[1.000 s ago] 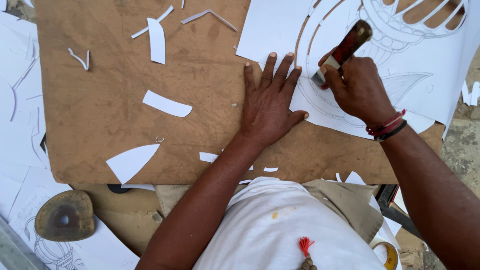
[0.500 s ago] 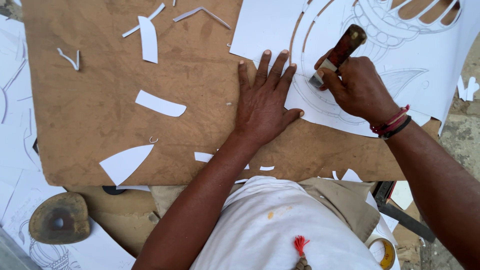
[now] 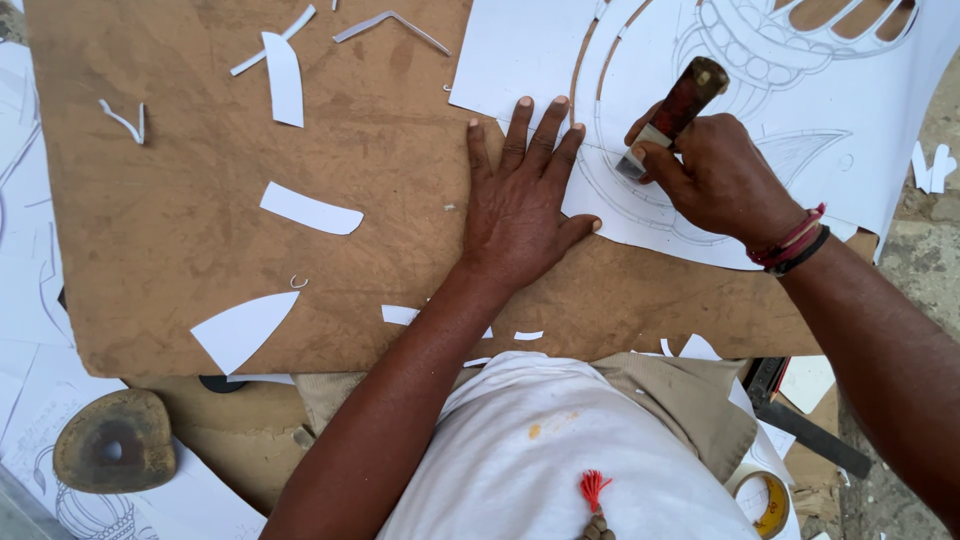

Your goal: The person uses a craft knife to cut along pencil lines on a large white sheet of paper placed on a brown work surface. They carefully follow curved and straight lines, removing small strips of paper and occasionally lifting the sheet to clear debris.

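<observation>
Under both my hands lies the brown board (image 3: 200, 220), the biggest thing here, running far out to the left of my left hand. On it, beneath my right hand and reaching up and away from it, is the white paper sheet (image 3: 520, 50) with a drawn ornament of curved bands, some parts already cut through so the board shows.

My left hand (image 3: 520, 200) lies flat and unclenched, fingers spread, holding nothing; the fingertips press the sheet's lower left edge, the palm rests on bare board. My right hand (image 3: 725, 180), just beside it, is clenched around a cutting tool (image 3: 670, 115) with a dark reddish wooden handle; its metal tip meets the paper between my two hands, though my knuckles hide part of it.

Left of my left hand, white paper offcuts (image 3: 310, 210) lie scattered. Below that arm sits a flat brown stone with a hole (image 3: 115, 440). Below my right forearm is a roll of tape (image 3: 765, 500).
</observation>
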